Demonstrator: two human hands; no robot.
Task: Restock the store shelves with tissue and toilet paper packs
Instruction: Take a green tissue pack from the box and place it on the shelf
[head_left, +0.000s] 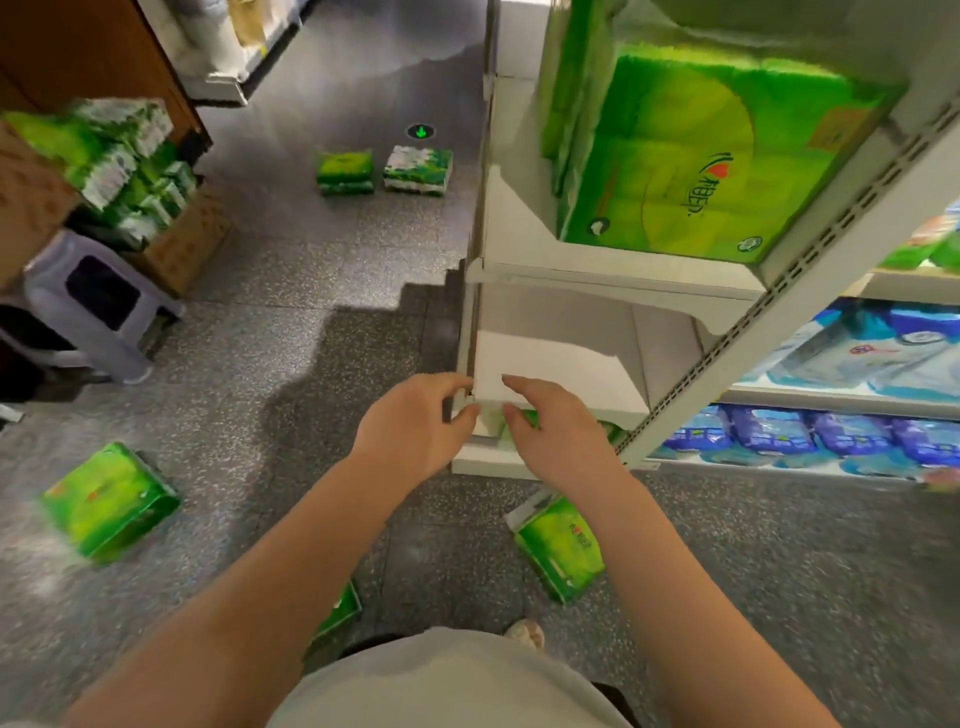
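Observation:
My left hand (415, 421) and my right hand (558, 431) reach side by side toward the front edge of a low white shelf (550, 371). Their fingers are apart and I see nothing held in either. A bit of a green pack (605, 428) shows on the bottom shelf, just past my right hand's fingers. A big green tissue pack (691, 156) fills the upper shelf. On the floor lie green packs: one at the left (106, 501), one below my right forearm (558, 548), one half hidden under my left arm (340, 613).
Two more packs (384, 171) sit on the floor farther down the aisle. A cardboard box piled with green packs (130, 161) stands at the left on a grey plastic stool (98, 306). Blue packs (810, 436) fill the shelves at the right. A white slotted upright (779, 312) frames the shelf.

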